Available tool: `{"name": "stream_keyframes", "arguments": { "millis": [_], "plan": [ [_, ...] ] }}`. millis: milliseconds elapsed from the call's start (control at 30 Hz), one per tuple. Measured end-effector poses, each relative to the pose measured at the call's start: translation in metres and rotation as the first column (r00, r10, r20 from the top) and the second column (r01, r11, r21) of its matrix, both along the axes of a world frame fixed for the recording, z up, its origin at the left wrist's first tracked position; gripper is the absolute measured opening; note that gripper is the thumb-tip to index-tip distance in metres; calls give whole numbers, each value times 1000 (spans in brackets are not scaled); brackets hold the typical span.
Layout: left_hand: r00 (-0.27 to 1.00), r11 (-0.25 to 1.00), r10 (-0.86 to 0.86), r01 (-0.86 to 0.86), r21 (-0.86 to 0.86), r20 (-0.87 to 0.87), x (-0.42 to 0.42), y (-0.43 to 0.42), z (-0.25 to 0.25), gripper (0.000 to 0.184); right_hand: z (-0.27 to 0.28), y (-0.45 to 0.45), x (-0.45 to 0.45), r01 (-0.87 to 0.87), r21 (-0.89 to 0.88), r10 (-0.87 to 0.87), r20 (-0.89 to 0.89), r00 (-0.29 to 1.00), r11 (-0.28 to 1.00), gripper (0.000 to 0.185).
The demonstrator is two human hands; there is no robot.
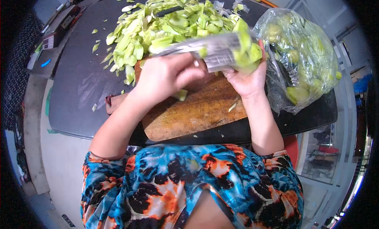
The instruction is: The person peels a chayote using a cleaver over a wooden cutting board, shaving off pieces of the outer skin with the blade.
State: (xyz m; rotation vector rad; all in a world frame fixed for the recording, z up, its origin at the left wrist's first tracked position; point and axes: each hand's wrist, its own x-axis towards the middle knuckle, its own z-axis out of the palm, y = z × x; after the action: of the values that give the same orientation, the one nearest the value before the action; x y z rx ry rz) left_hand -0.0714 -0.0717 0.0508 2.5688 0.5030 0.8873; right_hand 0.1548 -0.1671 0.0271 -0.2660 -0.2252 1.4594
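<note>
My left hand [164,73] is closed, with its fingers curled at the end of a wide metal blade [219,51], perhaps a cleaver, that is smeared by motion. The blade reaches across to a pale green vegetable piece [248,55], which my right hand [250,77] holds from below and behind. Under both hands lies a wooden cutting board [197,110] with a few green scraps on it. Beyond the board is a big heap of green slices [173,23], and a dark-handled tool [169,11] rests on the heap.
A clear plastic bag [304,59] of green vegetables stands to the right on the dark table [79,86]. Scraps dot the table's left side. Crumpled clear plastic [223,8] lies behind the heap. A dark box [63,25] sits at the far left.
</note>
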Motion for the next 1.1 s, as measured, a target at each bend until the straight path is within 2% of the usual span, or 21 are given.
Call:
{"name": "stream_keyframes", "arguments": {
  "millis": [33,67,133,200,267,333,367,467,500,533,600,633,667,767,933,1000,1033,1067,1100],
  "plan": [
    [971,965,231,-237,-109,-68,-1,6,2,31,12,5,-8,-150,164,122,165,979,975,68],
    [938,916,336,-346,-204,-84,-8,33,-7,32,29,-2,-21,77,21,-80,253,964,997,71],
    [866,863,488,-497,-92,-107,-25,68,-6,37,34,-5,-24,55,91,-78,274,959,994,70],
    [866,830,498,-492,-264,-45,-24,59,2,37,26,-1,-15,49,74,-67,263,963,996,69],
    [926,854,377,-333,-401,33,-15,37,9,33,20,1,-12,87,-6,-83,252,964,996,67],
    [977,902,209,-173,-396,49,-12,19,10,30,17,5,-12,152,-134,-115,252,961,979,66],
    [991,934,136,-125,-334,9,-11,12,12,30,5,5,-4,110,-90,-82,266,961,990,63],
    [995,977,-94,83,-198,-45,-8,-8,22,30,14,8,-18,304,-248,-252,221,942,920,64],
    [986,970,-168,161,-180,-21,-5,-10,16,28,4,11,-14,140,31,-143,102,984,990,66],
    [981,973,-193,187,-137,-32,-5,-16,18,27,-3,13,-11,190,-34,-183,154,971,981,73],
    [972,971,-233,231,-62,-23,-1,-20,16,27,-1,8,-5,-89,7,89,22,996,996,80],
    [972,973,-226,222,-54,-64,-2,-21,17,29,3,7,-8,-162,37,164,-55,985,986,86],
    [973,975,-222,220,-42,-67,-1,-21,16,29,4,7,-9,-191,65,195,-60,979,979,86],
    [974,977,-211,210,-23,-76,-1,-22,14,30,6,9,-16,-281,222,311,-113,944,934,81],
    [965,970,-240,235,-57,-107,-1,-20,15,29,-1,10,-12,-273,263,306,-96,947,925,73],
    [976,988,-149,142,-56,-161,-4,-13,12,28,-10,12,-7,-121,178,141,-106,984,977,70],
    [982,993,-105,97,-61,-159,-5,-5,9,27,7,9,-20,119,-87,-111,95,989,989,64],
    [985,987,-81,59,-150,-150,-6,1,9,25,-5,3,-4,-39,-3,39,44,998,999,60],
    [990,993,-3,-14,-119,-141,-7,6,9,25,-3,6,-2,-79,-12,80,100,992,997,60]
  ]
}}
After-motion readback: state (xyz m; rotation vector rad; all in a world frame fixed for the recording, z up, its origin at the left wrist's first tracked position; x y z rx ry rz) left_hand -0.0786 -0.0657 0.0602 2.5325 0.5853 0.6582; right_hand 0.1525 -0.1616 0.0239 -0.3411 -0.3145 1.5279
